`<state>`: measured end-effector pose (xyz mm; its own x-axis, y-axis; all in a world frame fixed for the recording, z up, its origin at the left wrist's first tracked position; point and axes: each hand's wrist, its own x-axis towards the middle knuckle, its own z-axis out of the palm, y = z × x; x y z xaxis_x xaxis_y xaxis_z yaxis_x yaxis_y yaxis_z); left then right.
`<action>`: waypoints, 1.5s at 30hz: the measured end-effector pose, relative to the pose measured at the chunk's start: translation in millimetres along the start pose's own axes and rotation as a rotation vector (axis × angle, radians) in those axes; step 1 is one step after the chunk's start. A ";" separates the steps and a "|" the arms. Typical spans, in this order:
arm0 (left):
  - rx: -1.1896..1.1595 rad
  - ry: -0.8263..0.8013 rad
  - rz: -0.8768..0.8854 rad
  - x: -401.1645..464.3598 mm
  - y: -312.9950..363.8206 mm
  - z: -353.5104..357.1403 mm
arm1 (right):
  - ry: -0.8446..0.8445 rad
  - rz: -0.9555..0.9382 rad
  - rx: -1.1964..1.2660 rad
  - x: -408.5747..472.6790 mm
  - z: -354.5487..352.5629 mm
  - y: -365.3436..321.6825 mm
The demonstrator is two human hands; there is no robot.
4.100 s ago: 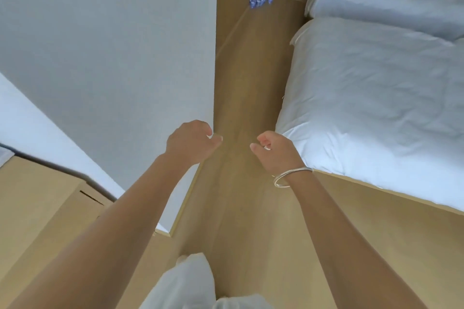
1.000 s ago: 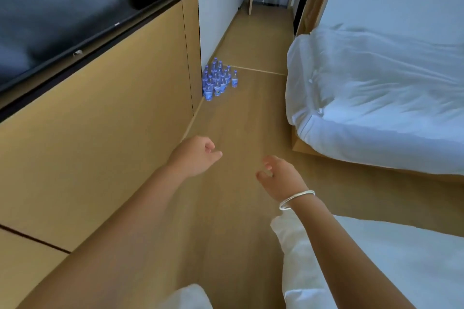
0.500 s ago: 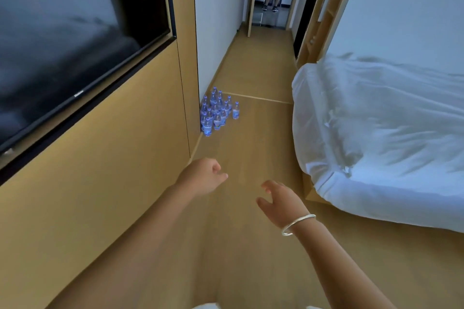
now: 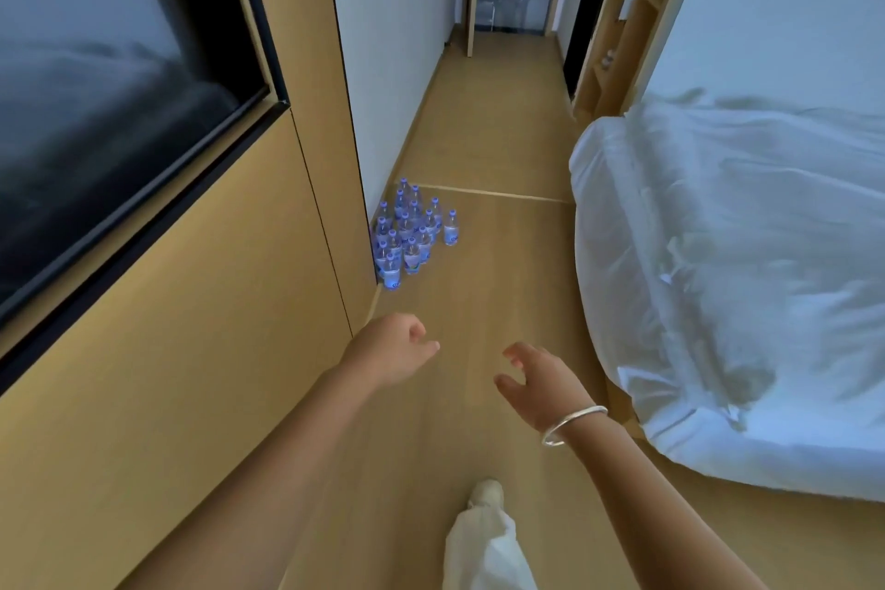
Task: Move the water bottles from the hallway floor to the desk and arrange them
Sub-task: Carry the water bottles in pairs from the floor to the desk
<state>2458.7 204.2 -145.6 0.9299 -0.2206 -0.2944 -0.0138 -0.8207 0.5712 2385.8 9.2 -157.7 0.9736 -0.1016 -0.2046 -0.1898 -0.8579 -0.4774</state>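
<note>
My left hand (image 4: 390, 352) and right hand (image 4: 538, 386), fingers loosely spread and empty, reach toward water bottles (image 4: 409, 237) clustered well ahead on the hallway floor (image 4: 498, 302).

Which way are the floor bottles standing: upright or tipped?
Upright: the bottles stand on the floor with caps on top.

You find nothing readable here: the water bottles (image 4: 411, 239) on the floor wear blue and white labels, but the print is too small and blurred for you to make out.
</note>
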 end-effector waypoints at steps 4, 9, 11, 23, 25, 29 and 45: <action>-0.003 0.012 -0.010 91.7 22.9 -10.7 | -0.014 -0.018 -0.002 95.9 -25.6 15.0; -0.019 0.016 -0.053 191.8 53.8 -29.9 | -0.017 -0.025 0.012 210.7 -62.1 22.3; -0.052 0.037 -0.065 227.1 60.8 -39.5 | -0.034 -0.042 0.008 252.7 -71.8 21.0; -0.129 0.024 -0.148 424.8 40.8 -67.6 | -0.073 0.017 0.012 470.7 -86.7 13.2; -0.142 0.014 -0.151 469.3 31.4 -73.3 | -0.098 0.030 0.015 514.4 -84.0 10.3; -0.145 -0.034 -0.175 564.2 15.7 -93.1 | -0.113 0.063 0.096 604.6 -82.1 -6.3; -0.469 -0.103 -0.638 790.1 -96.2 18.2 | -0.544 0.248 0.153 873.6 78.7 44.1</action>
<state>3188.1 99.3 -447.1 0.6673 0.1502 -0.7295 0.6869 -0.5027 0.5248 3217.9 -77.8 -424.8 0.7018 0.0173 -0.7122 -0.4573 -0.7556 -0.4690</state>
